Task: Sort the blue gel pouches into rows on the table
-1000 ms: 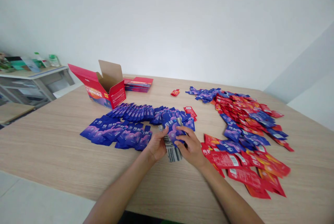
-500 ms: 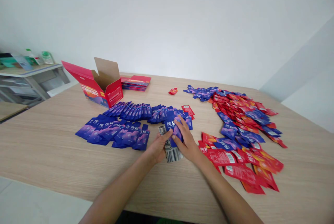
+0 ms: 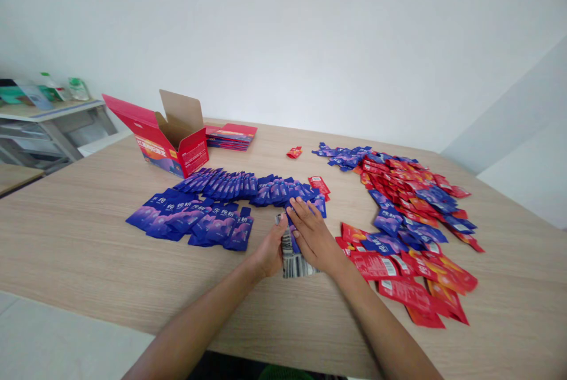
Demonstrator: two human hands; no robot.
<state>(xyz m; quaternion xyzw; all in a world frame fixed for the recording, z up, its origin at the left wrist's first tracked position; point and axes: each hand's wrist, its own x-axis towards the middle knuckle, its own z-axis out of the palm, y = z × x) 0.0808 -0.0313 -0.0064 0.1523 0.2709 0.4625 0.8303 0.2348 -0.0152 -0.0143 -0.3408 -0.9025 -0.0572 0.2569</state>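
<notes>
A grey-and-white striped cloth (image 3: 297, 265) lies low in front of me, with a blue sachet (image 3: 292, 231) on top of it. My left hand (image 3: 269, 250) grips the cloth's left edge, thumb uppermost. Across the sachet my right hand (image 3: 310, 233) lies flat, its fingers stretched forward and hiding most of the print. Just beyond the fingertips runs a fanned row of blue sachets (image 3: 230, 184). Another overlapping group of blue sachets (image 3: 177, 214) is spread to the left of my hands.
A red carton (image 3: 175, 146) stands with its flaps up at the back left, beside a stack of flattened cartons (image 3: 233, 135). Mixed red and blue sachets (image 3: 407, 191) are heaped at the right. One red sachet (image 3: 294, 152) lies alone at the back.
My right hand has flattened over the sachet, covering its printed front, which showed before. The left hand keeps hold of the cloth. My view has shifted slightly.
</notes>
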